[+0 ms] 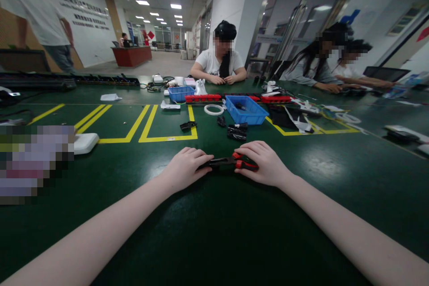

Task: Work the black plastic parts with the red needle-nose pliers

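My right hand (263, 163) is closed around the red-and-black handles of a pair of long-nose pliers (226, 161), whose dark jaws point left. My left hand (187, 167) is closed at the jaw end, thumb and fingers pinching there. Whatever dark piece lies between those fingertips, if any, is too small and hidden to name. Both hands are low over the green table (214, 232). Just beyond them lie black shiny pieces (237, 132), a small black part (221, 121) and another black piece (188, 126).
A blue bin (246, 109) with dark items stands ahead, a smaller blue bin (182, 94) behind it. A white tape roll (213, 109) lies between them. Yellow tape marks the table. A white rounded device (86, 143) sits left. A person (219, 62) sits opposite; others sit right.
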`<state>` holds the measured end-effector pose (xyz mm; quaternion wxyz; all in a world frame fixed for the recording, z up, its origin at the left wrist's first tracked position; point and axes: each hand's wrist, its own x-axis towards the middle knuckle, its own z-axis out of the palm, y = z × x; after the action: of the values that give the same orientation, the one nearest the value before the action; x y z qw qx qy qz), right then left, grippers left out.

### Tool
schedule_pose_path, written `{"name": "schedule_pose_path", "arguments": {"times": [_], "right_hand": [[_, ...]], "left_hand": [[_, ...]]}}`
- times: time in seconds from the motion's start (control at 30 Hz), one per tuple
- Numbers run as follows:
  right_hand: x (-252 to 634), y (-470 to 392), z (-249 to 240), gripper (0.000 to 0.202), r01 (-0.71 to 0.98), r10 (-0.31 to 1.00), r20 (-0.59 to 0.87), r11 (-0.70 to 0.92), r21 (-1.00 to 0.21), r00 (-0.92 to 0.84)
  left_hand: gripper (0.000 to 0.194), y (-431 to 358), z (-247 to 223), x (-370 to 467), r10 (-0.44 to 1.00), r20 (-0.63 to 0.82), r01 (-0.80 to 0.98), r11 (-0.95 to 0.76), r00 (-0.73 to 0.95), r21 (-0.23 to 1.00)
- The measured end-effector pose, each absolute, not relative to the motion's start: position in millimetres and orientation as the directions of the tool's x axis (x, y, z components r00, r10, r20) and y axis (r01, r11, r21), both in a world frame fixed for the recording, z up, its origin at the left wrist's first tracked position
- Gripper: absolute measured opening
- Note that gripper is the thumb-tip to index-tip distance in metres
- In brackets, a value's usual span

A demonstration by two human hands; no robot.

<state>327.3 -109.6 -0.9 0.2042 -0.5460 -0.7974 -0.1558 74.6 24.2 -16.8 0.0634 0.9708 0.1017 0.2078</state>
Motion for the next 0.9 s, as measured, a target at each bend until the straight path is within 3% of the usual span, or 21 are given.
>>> {"name": "schedule_pose_path", "arguments": {"times": [0.43, 0.73, 0.9], "right_hand": [[326.6, -110.2, 2.4, 0.042, 0.942, 0.780, 0.552, 0.334, 0.028, -0.293], [330.0, -108.7, -1.2, 0.044, 0.934, 0.766, 0.553, 0.351, 0.067, -0.327], [329.3, -108.6, -2.1, 0.043, 0.932, 0.767, 0.545, 0.354, 0.082, -0.339]], "left_hand": [[0.025, 21.2, -11.6, 73.9, 0.216, 0.373, 0.145, -0.967, 0.902, 0.208], [0.014, 27.6, -17.2, 73.3, 0.199, 0.458, 0.026, -0.934, 0.866, 0.356], [0.009, 28.6, -15.4, 73.2, 0.243, 0.423, 0.029, -0.891, 0.873, 0.452]]}}
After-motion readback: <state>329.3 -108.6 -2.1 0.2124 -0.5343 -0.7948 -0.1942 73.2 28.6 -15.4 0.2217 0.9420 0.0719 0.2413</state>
